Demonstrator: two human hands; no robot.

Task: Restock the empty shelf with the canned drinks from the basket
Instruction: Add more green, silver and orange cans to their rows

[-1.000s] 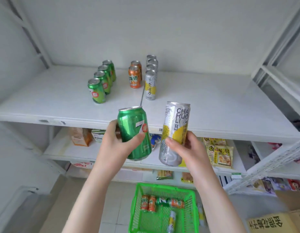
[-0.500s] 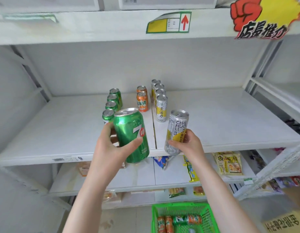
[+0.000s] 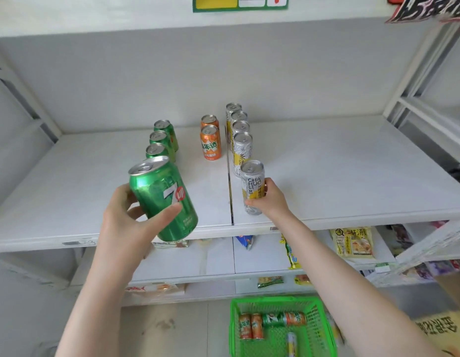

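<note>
At the centre of the frame, the white shelf point(image 3: 339, 171) carries three short rows of cans: green cans point(image 3: 160, 140) left of centre, two orange cans point(image 3: 210, 143) in the middle, and slim silver-and-yellow cans point(image 3: 241, 135) just right of the board seam. The right hand point(image 3: 271, 200) has its fingers wrapped around a slim silver-and-yellow can point(image 3: 252, 186), upright at the front of that row and near the shelf's front edge. The left hand point(image 3: 128, 217) grips a green 7up can point(image 3: 163, 198) between thumb and curled fingers, tilted, in front of the green row and hiding its nearest can. At lower centre the green basket point(image 3: 324, 328) holds orange cans, one green can and a slim one lying down. Snack packets point(image 3: 352, 242) sit on the shelves below.
</note>
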